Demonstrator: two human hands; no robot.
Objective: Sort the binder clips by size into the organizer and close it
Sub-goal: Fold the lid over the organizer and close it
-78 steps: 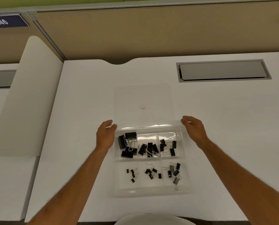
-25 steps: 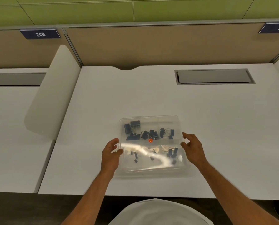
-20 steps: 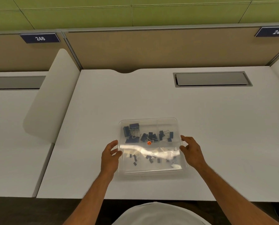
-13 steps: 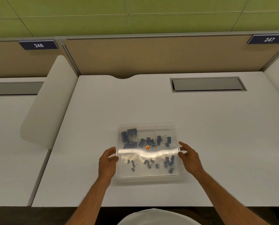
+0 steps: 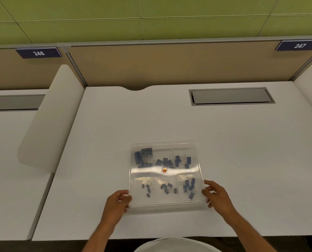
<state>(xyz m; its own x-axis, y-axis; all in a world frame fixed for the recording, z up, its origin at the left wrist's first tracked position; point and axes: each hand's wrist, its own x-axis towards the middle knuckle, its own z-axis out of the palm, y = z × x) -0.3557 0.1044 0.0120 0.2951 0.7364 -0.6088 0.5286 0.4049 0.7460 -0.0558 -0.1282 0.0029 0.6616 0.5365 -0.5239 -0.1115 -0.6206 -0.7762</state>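
Clear organizer (image 5: 165, 201) lies closed between both hands (image 5: 116, 201).

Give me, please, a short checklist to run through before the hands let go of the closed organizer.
1. Lid down over the organizer: ok, it lies flat over all six compartments.
2. Lid fully latched at the near edge: cannot tell, no catch shows.
3. Binder clips inside: ok, none lies on the desk.
4. Sorted by size: ok as far as seen, large clips far left, smallest near left; glare blurs the middle.
5. Left hand and right hand: ok, each grips a near corner.
6. Organizer resting on the desk: ok, well back from the near edge.
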